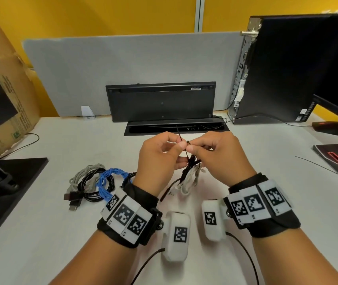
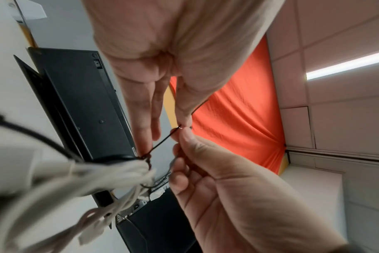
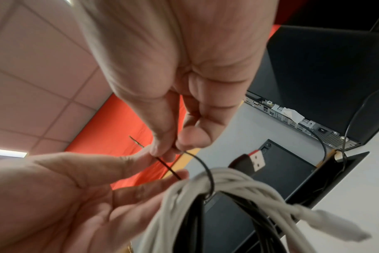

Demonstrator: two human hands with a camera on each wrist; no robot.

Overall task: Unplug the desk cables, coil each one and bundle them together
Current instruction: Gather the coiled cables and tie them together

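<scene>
Both hands are raised over the middle of the white desk. My left hand and right hand each pinch a thin black cable tie. The tie loops round a small bundle of coiled white and black cables that hangs below the fingers. In the left wrist view the tie runs taut from the left hand down to the bundle. The right wrist view shows the right hand pinching the tie's loop over the white coils. A USB plug sticks up from them.
Coiled grey, black and blue cables lie on the desk left of my left wrist. An upturned black keyboard leans on the grey partition behind an open cable slot. A PC tower, mouse and loose tie are right; a monitor base left.
</scene>
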